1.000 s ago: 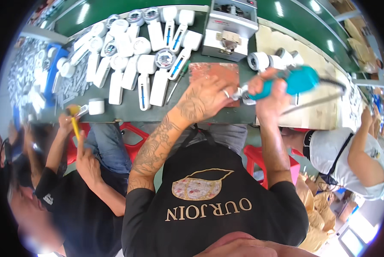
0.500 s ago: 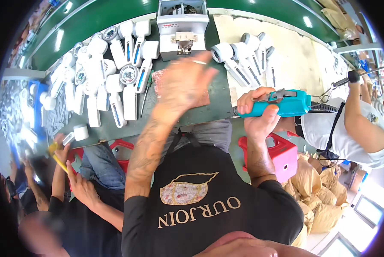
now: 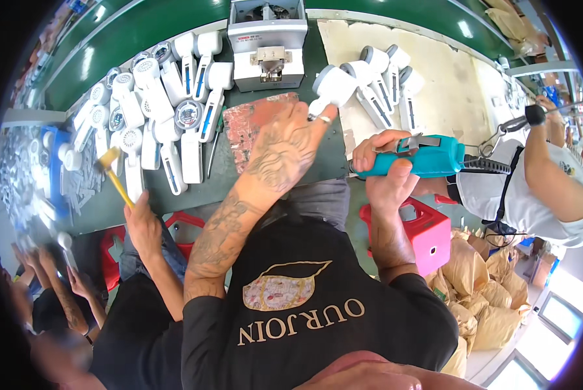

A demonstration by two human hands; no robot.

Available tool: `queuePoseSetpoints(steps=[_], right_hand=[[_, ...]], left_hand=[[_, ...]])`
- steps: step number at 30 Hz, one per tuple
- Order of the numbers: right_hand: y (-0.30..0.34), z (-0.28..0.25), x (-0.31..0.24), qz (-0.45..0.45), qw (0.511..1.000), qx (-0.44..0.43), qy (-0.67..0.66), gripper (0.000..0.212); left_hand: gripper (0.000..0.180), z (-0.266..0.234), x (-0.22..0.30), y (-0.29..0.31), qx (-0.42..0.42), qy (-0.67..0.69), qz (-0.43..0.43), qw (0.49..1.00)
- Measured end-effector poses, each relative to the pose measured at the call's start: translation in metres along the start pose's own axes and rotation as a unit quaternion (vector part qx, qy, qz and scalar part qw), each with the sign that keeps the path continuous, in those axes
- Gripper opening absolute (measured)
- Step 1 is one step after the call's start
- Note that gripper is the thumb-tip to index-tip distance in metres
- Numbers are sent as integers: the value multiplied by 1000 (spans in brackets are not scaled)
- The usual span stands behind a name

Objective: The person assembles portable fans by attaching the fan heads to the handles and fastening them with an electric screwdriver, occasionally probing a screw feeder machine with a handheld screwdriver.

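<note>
My left hand is closed on a white handheld fan with a round head. The palm and fingers hide most of its handle, and the fan is at the left end of a row of similar fans. In my right hand lies a teal electric screwdriver, gripped around its body, with a dark coiled cord at its rear. Its front tip is hidden behind my fingers. A reddish worn mat lies under and beside my left hand.
Many white fans crowd the left of the table, near a slim screwdriver. A grey machine stands at the back. At left, a co-worker's hand holds a yellow-handled hammer. A pink stool stands right.
My left hand has moved from over the mat to the right and closed on a fan from the right-hand row. The co-worker's hammer has come up over the table. My right hand keeps the electric screwdriver.
</note>
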State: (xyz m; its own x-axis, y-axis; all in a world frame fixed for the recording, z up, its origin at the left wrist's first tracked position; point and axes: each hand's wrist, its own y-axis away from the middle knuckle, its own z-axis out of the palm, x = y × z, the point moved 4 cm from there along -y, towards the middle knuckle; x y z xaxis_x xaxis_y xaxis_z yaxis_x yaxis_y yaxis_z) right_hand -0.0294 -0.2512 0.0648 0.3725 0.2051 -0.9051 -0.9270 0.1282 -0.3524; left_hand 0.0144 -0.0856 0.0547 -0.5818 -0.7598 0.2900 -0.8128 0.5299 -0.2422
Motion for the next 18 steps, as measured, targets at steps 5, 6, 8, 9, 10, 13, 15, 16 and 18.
queuePoseSetpoints(steps=[5,6,8,9,10,13,15,16,18], right_hand=[[-11,16,6,13,1000,-20,1,75],[-15,20,8,11,1000,-23,-8,76],[-24,30,11,3,1000,-26,-17,79],[-31,37,9,-2,999,-37,-16,79],[-37,44,10,-6,999,-48,-17,80],[-65,62,13,-42,997,-61,-4,81],[-86,76,24,-64,996,-63,-5,75],[-97,81,31,-80,995,-64,5,73],[-114,97,35,-103,991,-80,39,65]], left_hand=[[35,-1,-39,27,94,15,-34,995],[35,5,-42,31,94,15,-38,995],[25,11,-50,36,135,85,-67,985],[25,12,-52,37,139,88,-68,984],[24,11,-53,38,152,123,-64,979],[23,8,-58,34,161,167,-53,971],[24,6,-63,32,157,173,-47,971],[25,4,-65,30,148,189,-52,969],[29,4,-75,27,96,174,-60,978]])
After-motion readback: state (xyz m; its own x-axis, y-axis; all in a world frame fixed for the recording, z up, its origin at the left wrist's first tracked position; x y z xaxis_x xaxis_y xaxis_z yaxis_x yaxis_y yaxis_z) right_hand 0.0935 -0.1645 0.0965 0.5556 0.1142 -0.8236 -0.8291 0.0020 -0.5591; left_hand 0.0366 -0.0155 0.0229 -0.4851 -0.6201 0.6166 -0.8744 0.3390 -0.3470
